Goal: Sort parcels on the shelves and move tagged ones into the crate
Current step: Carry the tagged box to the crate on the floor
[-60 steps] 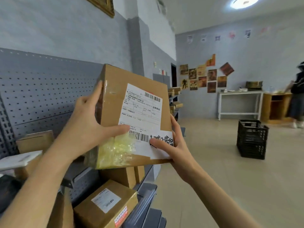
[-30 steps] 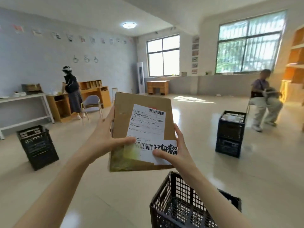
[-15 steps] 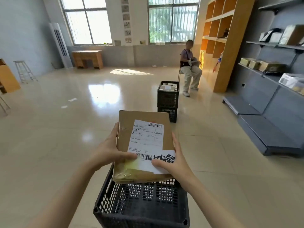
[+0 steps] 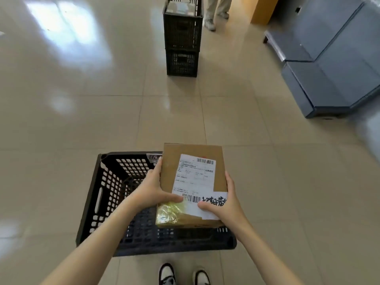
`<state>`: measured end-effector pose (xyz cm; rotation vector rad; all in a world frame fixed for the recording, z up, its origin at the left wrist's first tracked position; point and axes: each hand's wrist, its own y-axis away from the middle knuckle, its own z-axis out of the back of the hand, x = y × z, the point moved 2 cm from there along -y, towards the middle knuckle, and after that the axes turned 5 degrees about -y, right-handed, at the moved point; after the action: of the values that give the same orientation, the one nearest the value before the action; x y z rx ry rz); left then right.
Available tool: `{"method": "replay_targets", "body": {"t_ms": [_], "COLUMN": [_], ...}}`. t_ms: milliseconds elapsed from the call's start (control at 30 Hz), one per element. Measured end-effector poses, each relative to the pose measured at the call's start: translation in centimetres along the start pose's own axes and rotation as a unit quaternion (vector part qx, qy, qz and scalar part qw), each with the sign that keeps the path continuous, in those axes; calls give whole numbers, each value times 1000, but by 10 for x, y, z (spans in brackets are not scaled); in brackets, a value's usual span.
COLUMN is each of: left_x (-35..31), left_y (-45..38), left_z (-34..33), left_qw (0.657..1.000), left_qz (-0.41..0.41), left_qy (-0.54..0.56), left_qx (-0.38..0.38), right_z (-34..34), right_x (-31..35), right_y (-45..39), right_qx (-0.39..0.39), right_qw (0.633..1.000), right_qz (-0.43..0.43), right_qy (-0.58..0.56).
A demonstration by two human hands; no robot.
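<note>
Both hands clamp one cardboard parcel (image 4: pixel 193 182): the left hand (image 4: pixel 152 190) wraps its near-left edge with the thumb laid across the shipping label (image 4: pixel 194 177), while the right hand (image 4: pixel 224 204) grips the near-right corner, thumb on the handwritten tag (image 4: pixel 214 201). That parcel hangs level above the right half of the black plastic crate (image 4: pixel 107 194), which sits on the tiled floor (image 4: pixel 82 120) just beyond the person's shoes (image 4: pixel 183 275). Lowering seems the step in hand (the tag suggests it belongs here). Done well, it means sinking the parcel between the walls, keeping it flat, and letting go only once it rests on the crate bottom. Two stacked crates (image 4: pixel 182 38) stand far ahead, grey shelf bases (image 4: pixel 329 68) at far right.
</note>
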<state>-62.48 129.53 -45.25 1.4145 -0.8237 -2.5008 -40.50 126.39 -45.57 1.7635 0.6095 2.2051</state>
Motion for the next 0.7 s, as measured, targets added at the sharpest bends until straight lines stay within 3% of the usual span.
{"method": "replay_targets", "body": {"t_ms": [400,567,700], "left_x": [145,175,187], "left_y": [-143,-190,-215], "left_z": [-86,-122,-137], "left_qw": [994,992,993], "left_qz": [104,122,118], "left_qy": [12,-5,-31], "left_qx": [14,27,-6], "right_z": [-31,-30,-40], "right_x": [-158,-207,-227], "right_y": [-143,-185,-210], "right_qx": [27,6,-33], "right_qw": [991,986,984], "right_qz": [-87,-111,-121], "right_qy": [103,125,125]}}
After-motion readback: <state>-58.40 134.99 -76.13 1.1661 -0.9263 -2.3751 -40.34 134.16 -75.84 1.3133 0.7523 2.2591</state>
